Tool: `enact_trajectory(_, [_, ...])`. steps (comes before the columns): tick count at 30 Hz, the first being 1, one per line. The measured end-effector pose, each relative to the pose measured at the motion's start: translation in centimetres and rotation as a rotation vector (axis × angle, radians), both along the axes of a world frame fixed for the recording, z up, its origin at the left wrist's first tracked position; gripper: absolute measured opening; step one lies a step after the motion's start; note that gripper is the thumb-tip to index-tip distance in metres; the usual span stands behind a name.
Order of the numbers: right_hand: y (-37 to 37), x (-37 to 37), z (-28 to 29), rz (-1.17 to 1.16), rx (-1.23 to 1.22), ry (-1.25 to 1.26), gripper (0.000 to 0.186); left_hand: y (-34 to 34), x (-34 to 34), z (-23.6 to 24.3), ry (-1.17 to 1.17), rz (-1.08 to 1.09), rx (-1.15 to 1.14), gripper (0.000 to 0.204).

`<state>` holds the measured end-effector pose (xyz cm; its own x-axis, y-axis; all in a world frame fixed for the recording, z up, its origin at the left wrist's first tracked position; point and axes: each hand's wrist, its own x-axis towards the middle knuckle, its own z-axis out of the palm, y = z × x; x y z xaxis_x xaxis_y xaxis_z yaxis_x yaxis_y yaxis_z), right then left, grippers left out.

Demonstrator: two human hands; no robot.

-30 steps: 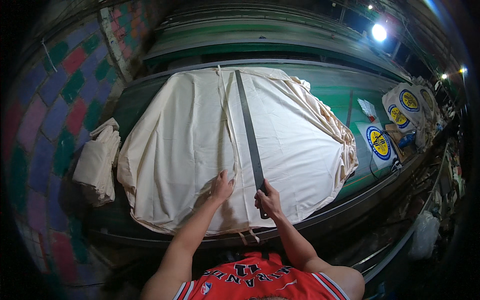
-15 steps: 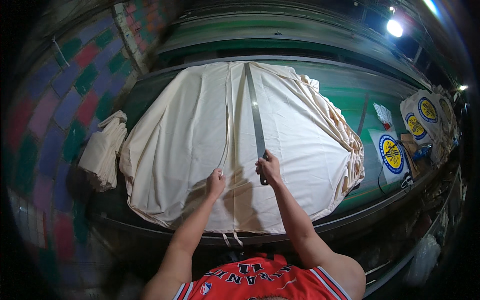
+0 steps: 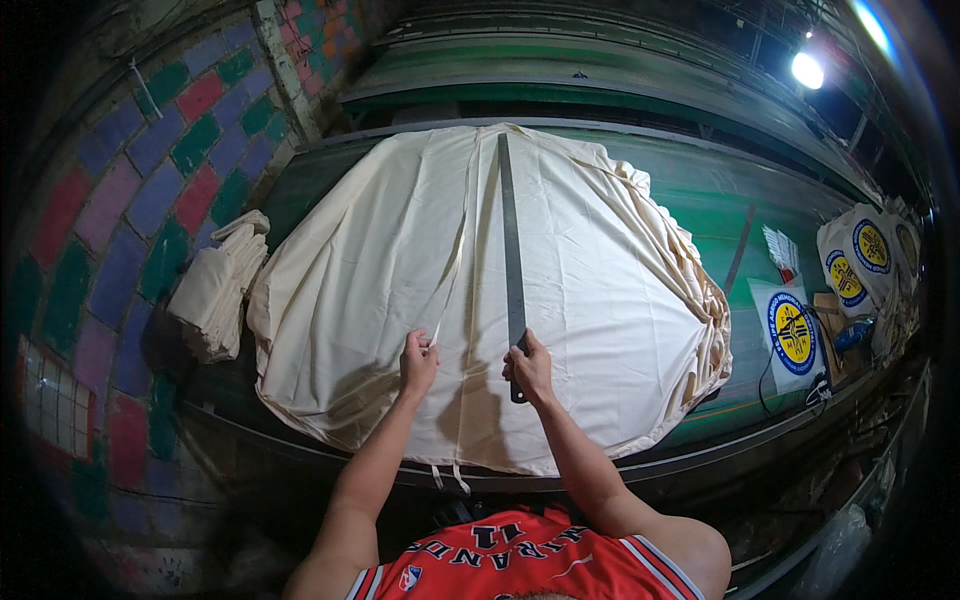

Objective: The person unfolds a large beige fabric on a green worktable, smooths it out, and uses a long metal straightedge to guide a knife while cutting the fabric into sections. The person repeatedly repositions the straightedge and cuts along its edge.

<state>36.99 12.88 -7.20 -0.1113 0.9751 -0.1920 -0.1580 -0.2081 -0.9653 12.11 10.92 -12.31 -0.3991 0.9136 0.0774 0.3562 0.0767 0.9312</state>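
A large cream cloth lies spread over the green table, bunched in folds along its right side. My right hand grips the near end of a long metal ruler, which runs away from me across the cloth to its far edge. Left of it, my left hand pinches a thin cream cloth strip that stretches up toward the far edge of the cloth. Loose strip ends hang over the table's front edge.
Folded cream cloth is stacked at the left, beside a painted block wall. To the right lie a sheet with a round blue and yellow emblem, a cord, and printed cloths. More long green tables stand beyond.
My left hand has moved slightly left with the strip, pulling it aside from the ruler. The ruler and my right hand have come a little nearer to me.
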Motion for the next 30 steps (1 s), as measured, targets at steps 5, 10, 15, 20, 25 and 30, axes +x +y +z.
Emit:
enact_trajectory(5, [0.2,-0.3,0.2,0.061,-0.015,-0.009,0.041,0.2,0.8,2.6,-0.09,-0.026,0.046,0.038])
enact_trajectory(10, [3.7,-0.6,0.4,0.08,0.017,-0.043,0.034,0.1,1.8,4.3,-0.133,-0.059,0.012,0.039])
enact_trajectory(15, [7.6,-1.4,1.2,0.078,0.02,0.016,0.014,-0.5,2.6,5.5,-0.174,-0.08,0.049,0.036])
enact_trajectory(20, [9.2,-2.2,1.7,0.093,-0.009,0.079,0.013,-1.3,2.8,6.4,-0.154,-0.058,0.066,0.03])
enact_trajectory(25, [9.6,-3.2,1.1,0.085,-0.036,0.114,0.015,-3.5,3.1,8.0,-0.181,-0.075,0.033,0.025])
enact_trajectory(30, [9.5,-3.4,-0.1,0.07,-0.047,0.055,0.02,-6.7,1.9,7.3,-0.035,-0.057,0.024,0.03])
